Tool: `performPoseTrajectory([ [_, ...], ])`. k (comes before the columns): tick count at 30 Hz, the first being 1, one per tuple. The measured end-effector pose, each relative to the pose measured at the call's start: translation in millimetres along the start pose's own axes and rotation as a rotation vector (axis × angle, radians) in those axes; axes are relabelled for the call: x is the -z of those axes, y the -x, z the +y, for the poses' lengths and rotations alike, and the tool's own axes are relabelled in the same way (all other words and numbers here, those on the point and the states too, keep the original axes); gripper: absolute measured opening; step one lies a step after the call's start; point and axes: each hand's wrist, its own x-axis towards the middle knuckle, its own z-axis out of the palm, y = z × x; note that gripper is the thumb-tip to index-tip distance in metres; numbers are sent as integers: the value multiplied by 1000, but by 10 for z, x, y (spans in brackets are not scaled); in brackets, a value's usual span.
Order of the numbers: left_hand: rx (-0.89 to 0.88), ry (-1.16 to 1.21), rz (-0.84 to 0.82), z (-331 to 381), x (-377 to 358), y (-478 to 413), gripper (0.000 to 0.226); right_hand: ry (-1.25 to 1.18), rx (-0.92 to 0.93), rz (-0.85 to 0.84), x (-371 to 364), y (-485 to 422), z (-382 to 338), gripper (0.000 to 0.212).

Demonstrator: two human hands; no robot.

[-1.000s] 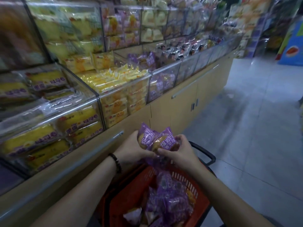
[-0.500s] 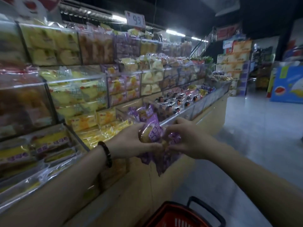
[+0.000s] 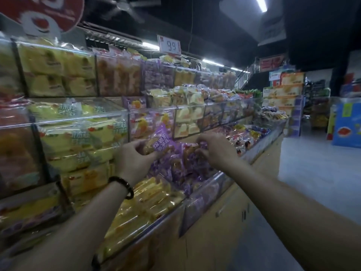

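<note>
Both hands are now up at the purple bin, basket gone from view; left hand grips a purple snack pack, right hand pinches another pack.

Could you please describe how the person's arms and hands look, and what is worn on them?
No sleeve or glove is in view; both arms are bare as far as the frame shows. The left hand has a bracelet of dark round beads at its wrist. The right hand shows no ring, watch or band.
</note>
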Motion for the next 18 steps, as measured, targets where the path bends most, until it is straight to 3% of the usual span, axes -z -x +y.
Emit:
performPoseTrajectory([
  [3,-57,34,167,-241,-68,-14,54,18,-13,-74,-442,-183,29,21],
  [7,-103,9,246,-386,-71,-37,46,79,-22,-161,-886,-385,50,23],
  [13,-123,56,211,-454,-150,-37,40,196,-50,-273,-1325,-588,152,15],
  [18,-125,21,180,-462,-182,-33,40,251,-52,-348,-1206,-584,177,28],
])
